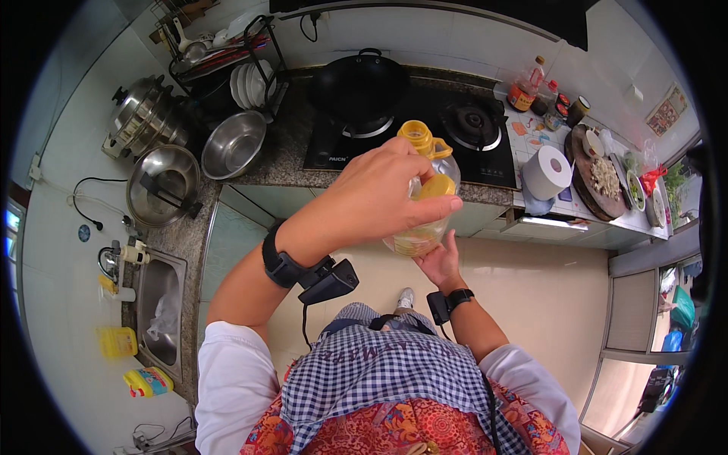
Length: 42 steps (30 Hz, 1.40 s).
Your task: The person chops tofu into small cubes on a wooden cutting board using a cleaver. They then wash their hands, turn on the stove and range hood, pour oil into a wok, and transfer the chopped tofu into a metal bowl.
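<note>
A clear plastic bottle (420, 242) is held up in front of me, above the floor before the stove counter. Its yellow spout (416, 135) points away from me, and the mouth looks uncovered. My left hand (372, 190) is wrapped over the bottle's upper part. Beside the left thumb shows a round yellow cap (438, 186). Some pale liquid appears inside the lower part. Below, my right hand (441, 265) supports the bottle at its base with the fingers partly hidden behind it.
Beyond the bottle, a black wok (359, 85) sits on the gas stove (398, 153), left of a bare burner (473, 122). Sauce bottles (523, 94), a paper roll (547, 172) and a chopping board (586, 196) bearing chopped food line the right counter. At left are a metal bowl (234, 145) and sink (165, 273).
</note>
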Motion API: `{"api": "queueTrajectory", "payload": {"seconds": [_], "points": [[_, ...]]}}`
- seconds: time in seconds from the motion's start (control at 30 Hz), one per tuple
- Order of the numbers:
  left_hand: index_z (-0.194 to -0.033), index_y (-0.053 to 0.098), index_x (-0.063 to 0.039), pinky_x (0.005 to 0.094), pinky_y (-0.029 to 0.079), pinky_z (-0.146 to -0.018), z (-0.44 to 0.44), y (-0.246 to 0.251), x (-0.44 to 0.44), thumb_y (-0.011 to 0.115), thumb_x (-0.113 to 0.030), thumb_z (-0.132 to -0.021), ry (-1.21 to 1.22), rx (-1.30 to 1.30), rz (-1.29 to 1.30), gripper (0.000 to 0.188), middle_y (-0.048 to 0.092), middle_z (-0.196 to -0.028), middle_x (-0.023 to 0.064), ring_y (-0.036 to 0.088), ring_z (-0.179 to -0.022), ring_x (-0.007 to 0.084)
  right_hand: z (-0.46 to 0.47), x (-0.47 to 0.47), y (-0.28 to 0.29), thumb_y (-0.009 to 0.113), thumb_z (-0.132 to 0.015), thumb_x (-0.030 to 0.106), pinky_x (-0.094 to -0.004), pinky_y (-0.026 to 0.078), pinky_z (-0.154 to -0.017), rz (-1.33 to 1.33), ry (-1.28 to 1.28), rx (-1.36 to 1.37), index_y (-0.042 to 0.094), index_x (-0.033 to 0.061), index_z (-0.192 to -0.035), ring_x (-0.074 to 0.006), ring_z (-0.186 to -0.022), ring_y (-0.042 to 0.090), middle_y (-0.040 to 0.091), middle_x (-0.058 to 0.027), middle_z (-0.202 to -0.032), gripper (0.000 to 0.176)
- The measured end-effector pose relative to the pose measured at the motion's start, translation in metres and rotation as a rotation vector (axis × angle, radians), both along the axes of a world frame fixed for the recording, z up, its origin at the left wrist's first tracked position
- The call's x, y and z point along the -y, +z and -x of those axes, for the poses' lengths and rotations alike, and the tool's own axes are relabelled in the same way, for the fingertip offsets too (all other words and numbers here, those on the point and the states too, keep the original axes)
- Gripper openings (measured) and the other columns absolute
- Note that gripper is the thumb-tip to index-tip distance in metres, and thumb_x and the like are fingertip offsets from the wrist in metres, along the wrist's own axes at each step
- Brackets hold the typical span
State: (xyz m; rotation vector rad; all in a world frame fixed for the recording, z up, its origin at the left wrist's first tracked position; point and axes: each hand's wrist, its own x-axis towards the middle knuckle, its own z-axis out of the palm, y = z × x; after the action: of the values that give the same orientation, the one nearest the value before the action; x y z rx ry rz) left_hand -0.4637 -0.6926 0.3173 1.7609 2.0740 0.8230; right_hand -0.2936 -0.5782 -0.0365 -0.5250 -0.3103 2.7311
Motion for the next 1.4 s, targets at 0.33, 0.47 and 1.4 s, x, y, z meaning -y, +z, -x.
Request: {"api": "queueTrajectory", "payload": {"seconds": [0.33,0.47,1.4], "points": [[-0.097,0.067,0.001,0.0426,0.053,-0.086,0.016,-0.088,-0.074,0.08,-0.043,-0.074,0.247,-0.205,-0.481,0.052,0.046,-0.134,0.0309,0.058,-0.111,0.0424,-0.005,-0.101,0.086,0.057,-0.096,0.031,-0.0437,0.032,-0.113,-0.511,-0.361,0.122,0.034,0.004,-0.146,-0.027,-0.134,0.043,0.046,-0.0126,-0.143,0.061],[-0.101,0.067,0.0,0.0436,0.052,-0.088,0.049,-0.105,-0.099,0.078,-0.044,-0.078,0.302,-0.067,-0.4,0.05,0.043,-0.138,0.0313,0.058,-0.113,0.0435,0.001,-0.123,0.11,0.061,-0.095,0.014,-0.0385,0.034,-0.112,-0.703,-0.522,0.291,0.032,0.0034,-0.147,-0.0231,-0.132,0.044,0.048,-0.0115,-0.141,0.06],[-0.106,0.07,0.001,0.0326,0.044,-0.095,0.247,-0.15,-0.164,0.073,-0.04,-0.087,-0.018,0.493,-0.21,0.045,0.057,-0.119,0.0124,0.054,-0.113,0.0227,0.134,-0.175,0.233,0.074,-0.085,0.01,-0.0307,0.042,-0.101,-1.183,-0.739,0.713,0.043,-0.0033,-0.139,-0.0188,-0.115,0.056,0.059,-0.0121,-0.128,0.063]]}}
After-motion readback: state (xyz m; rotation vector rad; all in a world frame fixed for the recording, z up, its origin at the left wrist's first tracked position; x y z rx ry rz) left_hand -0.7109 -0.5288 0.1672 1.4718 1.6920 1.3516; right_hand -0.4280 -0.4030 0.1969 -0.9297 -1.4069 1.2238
